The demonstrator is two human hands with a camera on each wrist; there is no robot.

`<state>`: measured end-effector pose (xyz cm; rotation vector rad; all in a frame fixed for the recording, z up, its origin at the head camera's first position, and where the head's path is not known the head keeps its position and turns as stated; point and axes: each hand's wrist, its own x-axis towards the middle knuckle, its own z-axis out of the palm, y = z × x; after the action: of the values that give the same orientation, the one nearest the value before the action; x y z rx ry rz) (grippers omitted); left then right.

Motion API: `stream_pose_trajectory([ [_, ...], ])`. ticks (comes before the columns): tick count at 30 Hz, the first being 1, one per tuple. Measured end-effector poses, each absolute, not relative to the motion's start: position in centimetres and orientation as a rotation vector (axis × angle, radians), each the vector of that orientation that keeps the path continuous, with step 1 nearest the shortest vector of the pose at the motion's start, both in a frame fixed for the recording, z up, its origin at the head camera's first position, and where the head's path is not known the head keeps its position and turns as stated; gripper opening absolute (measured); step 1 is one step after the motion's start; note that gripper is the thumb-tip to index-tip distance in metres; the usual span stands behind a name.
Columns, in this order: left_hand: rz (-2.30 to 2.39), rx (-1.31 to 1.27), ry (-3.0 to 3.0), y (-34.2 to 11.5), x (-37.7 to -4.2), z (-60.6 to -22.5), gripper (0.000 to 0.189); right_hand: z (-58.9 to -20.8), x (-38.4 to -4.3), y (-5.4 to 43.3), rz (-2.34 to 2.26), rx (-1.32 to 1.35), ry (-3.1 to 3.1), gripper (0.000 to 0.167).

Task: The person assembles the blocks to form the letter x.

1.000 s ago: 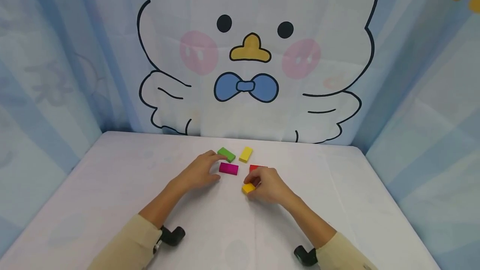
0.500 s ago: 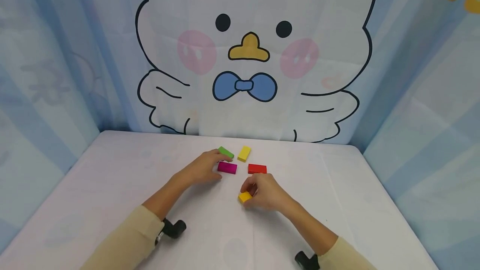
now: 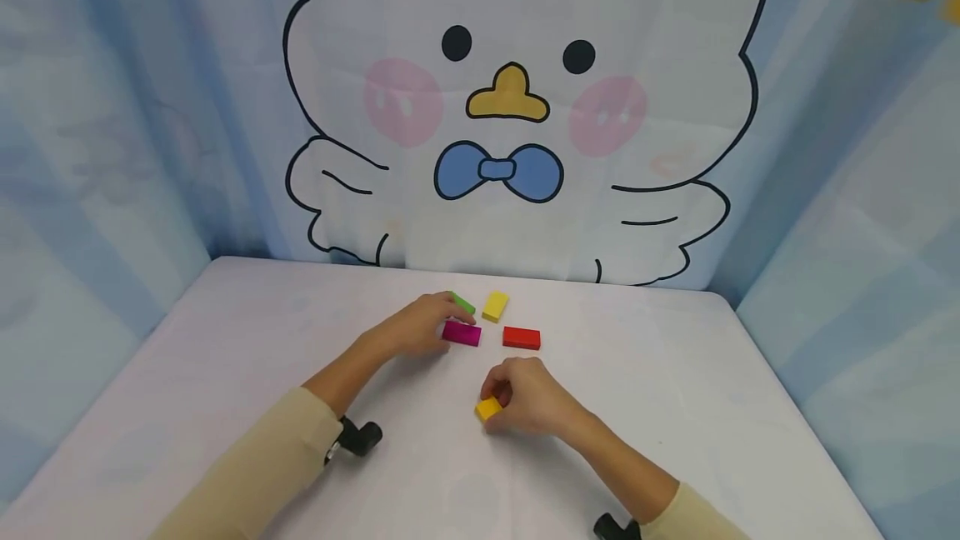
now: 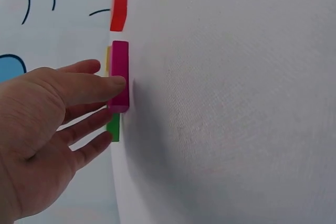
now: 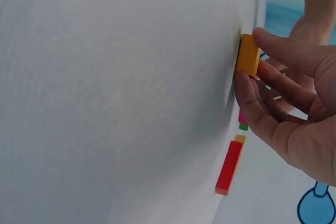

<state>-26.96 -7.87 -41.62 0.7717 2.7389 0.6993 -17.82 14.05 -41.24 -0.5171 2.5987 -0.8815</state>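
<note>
My left hand (image 3: 422, 325) is at a magenta block (image 3: 463, 334). In the left wrist view the thumb lies across the near face of this magenta block (image 4: 121, 59), with fingers on its far side. Nearer the front, my right hand (image 3: 531, 397) pinches a small orange-yellow block (image 3: 487, 408) between thumb and fingers. The right wrist view shows that orange-yellow block (image 5: 248, 56) held low, close over the tabletop. Partly hidden behind the left fingers lies a green block (image 3: 463, 303).
A pale yellow block (image 3: 495, 307) and a red block (image 3: 521, 338) lie to the right of the left hand. All this is on a white-covered table (image 3: 637, 407). A curtain (image 3: 510, 223) with a cartoon bird hangs behind its far edge.
My right hand has drawn the orange-yellow block toward the front, away from the red block, which now shows fully. My left hand has moved forward and closed in around the magenta block.
</note>
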Motion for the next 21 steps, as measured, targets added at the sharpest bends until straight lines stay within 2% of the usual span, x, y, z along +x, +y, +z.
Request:
stream_pose_trajectory([
  [21,0.804,0.788,2.644,-7.2,-28.9,-42.6,0.054,-41.3,-17.9,14.2,-0.894,-0.530,2.592,0.027],
])
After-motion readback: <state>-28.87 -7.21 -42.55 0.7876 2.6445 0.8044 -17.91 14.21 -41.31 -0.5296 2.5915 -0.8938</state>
